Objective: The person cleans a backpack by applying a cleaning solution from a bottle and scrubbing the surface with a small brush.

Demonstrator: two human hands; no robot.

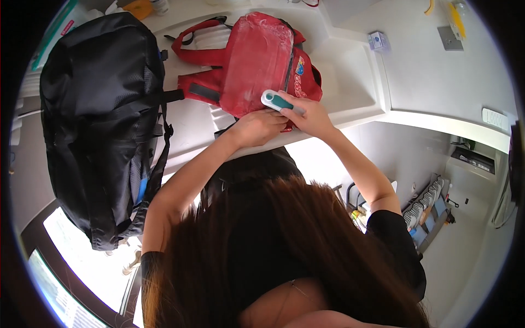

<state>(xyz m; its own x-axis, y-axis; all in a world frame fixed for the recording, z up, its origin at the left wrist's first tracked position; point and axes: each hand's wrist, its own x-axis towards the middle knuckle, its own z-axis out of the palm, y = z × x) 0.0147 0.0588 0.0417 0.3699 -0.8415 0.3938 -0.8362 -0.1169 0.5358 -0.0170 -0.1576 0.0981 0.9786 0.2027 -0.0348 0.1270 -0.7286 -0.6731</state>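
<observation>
Probably soft and floppy, and heavy if wet, the red backpack (254,63) lies in the white basin (350,74), its whitish-smeared panel likely slippery; the shoulder straps (199,56) on its left look the surest hold. The right hand (311,116) is closed around a white-and-teal tool (275,100); close beside it, the left hand (260,129) is at the near edge, its grip unclear. Open room lies right; a black bag (104,76) bounds the left.

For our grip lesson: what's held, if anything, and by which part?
The right hand holds a green-white tool behind its rounded end; the left hand: unclear.
</observation>
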